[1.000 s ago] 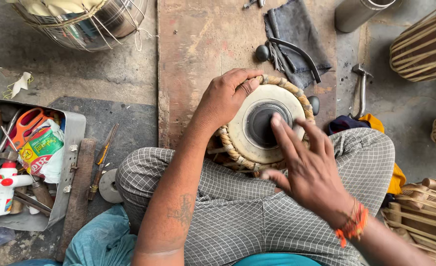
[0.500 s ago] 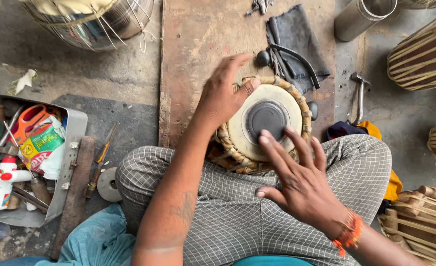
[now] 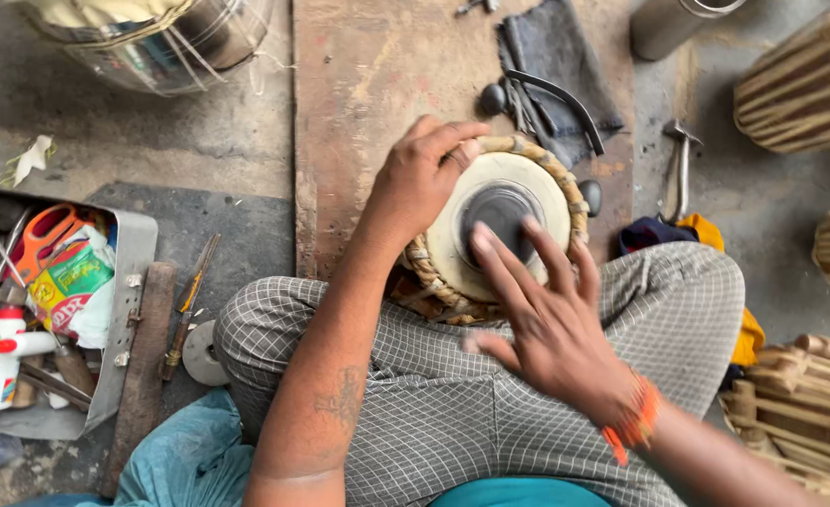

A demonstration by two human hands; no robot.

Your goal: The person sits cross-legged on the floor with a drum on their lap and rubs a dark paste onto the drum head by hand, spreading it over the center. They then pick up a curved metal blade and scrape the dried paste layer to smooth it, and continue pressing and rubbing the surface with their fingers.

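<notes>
Hammer (image 3: 680,167), metal toolbox (image 3: 129,310) (cluttered), cloth (image 3: 555,56).

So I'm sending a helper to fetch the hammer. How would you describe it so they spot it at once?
Start from the round drum in the person's lap and look past its right edge, beyond the dark cloth. The hammer lies on the bare grey floor above a yellow cloth. It is the only metal tool there, slim-handled, head pointing away.

head-worn camera, looking steeply down, close over lap and floor
</notes>
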